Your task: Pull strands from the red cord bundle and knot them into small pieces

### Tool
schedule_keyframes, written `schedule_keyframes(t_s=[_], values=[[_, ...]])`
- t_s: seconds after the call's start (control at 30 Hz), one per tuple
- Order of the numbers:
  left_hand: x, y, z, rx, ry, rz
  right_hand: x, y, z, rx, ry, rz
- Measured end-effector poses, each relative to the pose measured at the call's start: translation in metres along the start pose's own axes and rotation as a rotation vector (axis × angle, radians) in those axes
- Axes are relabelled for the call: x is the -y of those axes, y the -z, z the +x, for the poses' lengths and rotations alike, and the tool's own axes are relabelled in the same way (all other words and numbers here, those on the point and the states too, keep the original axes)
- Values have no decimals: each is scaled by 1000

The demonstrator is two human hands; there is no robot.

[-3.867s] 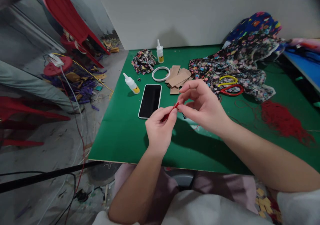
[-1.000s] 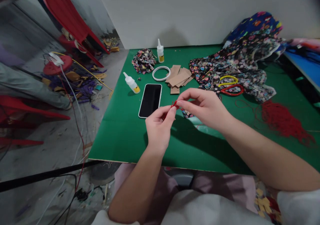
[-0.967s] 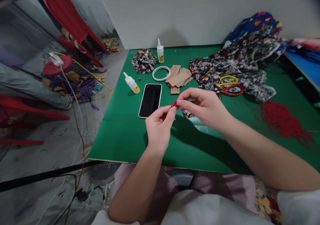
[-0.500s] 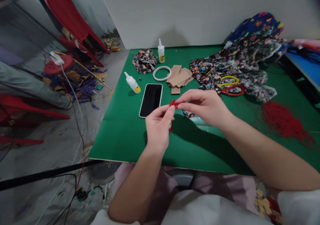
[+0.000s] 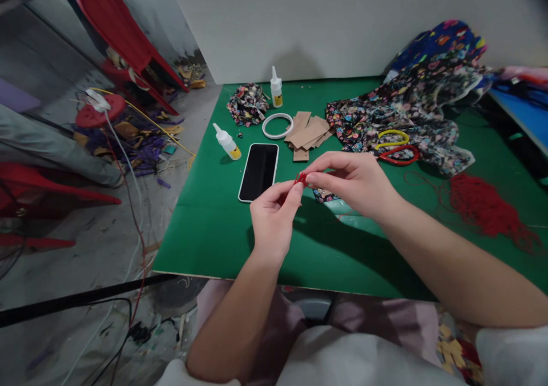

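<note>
Between my fingertips is a small bunch of red thread (image 5: 302,178), mostly covered by the fingers. My left hand (image 5: 274,212) pinches it from the left and below, thumb against forefinger. From the right, my right hand (image 5: 351,180) pinches the same bunch, its tips almost touching those of the left. A small floral fabric piece (image 5: 326,195) lies on the table under my right hand. Just beyond my left hand is a phone (image 5: 258,172) with a dark screen. A tangle of red thread (image 5: 488,209) rests to the right, beyond my right forearm.
On the green table (image 5: 205,220) stand two glue bottles (image 5: 277,92). A white tape ring (image 5: 278,126), brown card strips (image 5: 309,132), a floral scrunchie (image 5: 247,105) and floral cloth (image 5: 385,106) lie at the back. Scissors (image 5: 398,147) with yellow and red handles rest on the cloth.
My left hand has shifted slightly right, closer to the right fingertips. The red bunch has moved a little right and shows less between the fingers.
</note>
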State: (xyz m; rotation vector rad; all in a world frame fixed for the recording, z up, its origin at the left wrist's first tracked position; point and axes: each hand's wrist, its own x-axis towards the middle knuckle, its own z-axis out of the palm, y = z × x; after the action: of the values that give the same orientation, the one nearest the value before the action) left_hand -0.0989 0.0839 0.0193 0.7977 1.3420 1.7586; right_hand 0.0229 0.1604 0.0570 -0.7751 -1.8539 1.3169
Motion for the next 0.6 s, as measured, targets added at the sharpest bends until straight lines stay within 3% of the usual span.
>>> schedule_keyframes(t_s=[0.6], values=[[-1,-2,-1,-10,35,10,-1,-4,-2,12,-39,59]])
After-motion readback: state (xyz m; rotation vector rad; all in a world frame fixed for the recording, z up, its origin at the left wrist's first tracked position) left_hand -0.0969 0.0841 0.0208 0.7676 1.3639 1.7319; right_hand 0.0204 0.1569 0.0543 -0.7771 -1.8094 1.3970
